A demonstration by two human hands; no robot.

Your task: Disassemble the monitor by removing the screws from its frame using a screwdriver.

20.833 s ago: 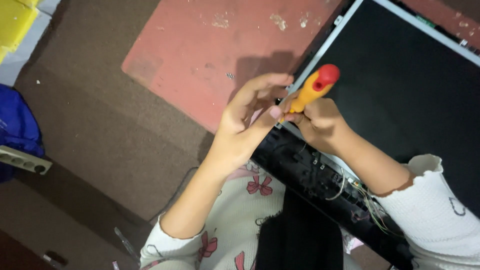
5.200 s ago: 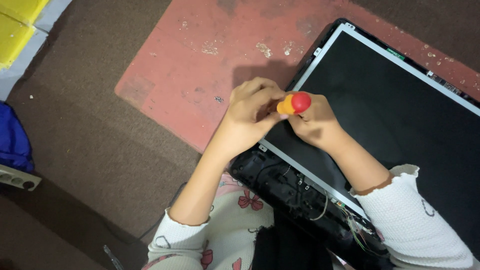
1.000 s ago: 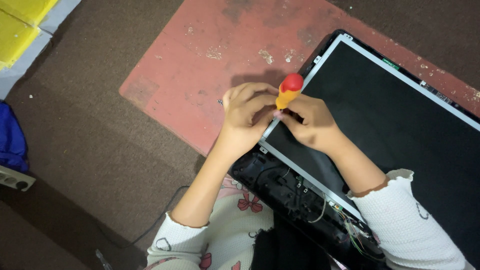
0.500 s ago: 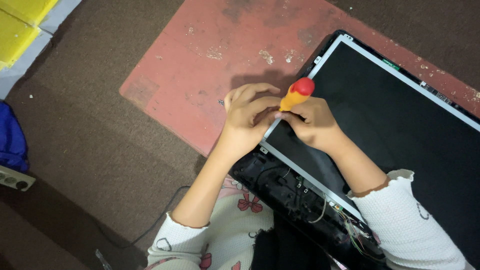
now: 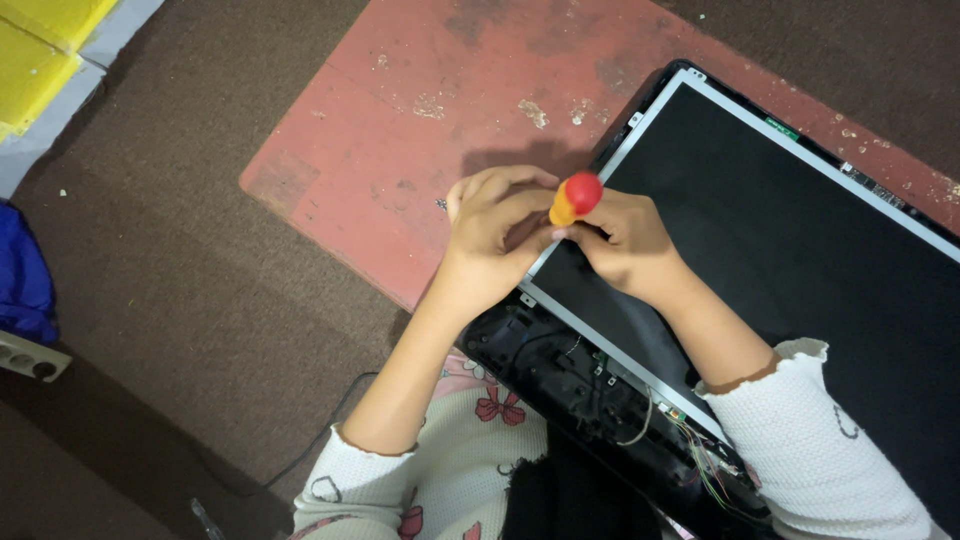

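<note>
A screwdriver (image 5: 573, 197) with a red and orange handle stands nearly upright over the left edge of a black flat screen panel (image 5: 800, 250). My left hand (image 5: 495, 235) wraps around its shaft from the left. My right hand (image 5: 620, 240) grips the handle from the right and rests on the panel. The screwdriver's tip is hidden behind my fingers. The panel has a thin silver frame, and below it lies an opened black housing (image 5: 590, 390) with loose coloured wires.
The panel lies partly on a worn red mat (image 5: 400, 130) on a brown carpet (image 5: 170, 290). Yellow sheets (image 5: 35, 55) are at the top left. A blue object (image 5: 22, 285) and a white power strip (image 5: 30, 357) sit at the left edge.
The screwdriver handle has tipped slightly between the frames. Both hands stay at the same spot on the panel's edge.
</note>
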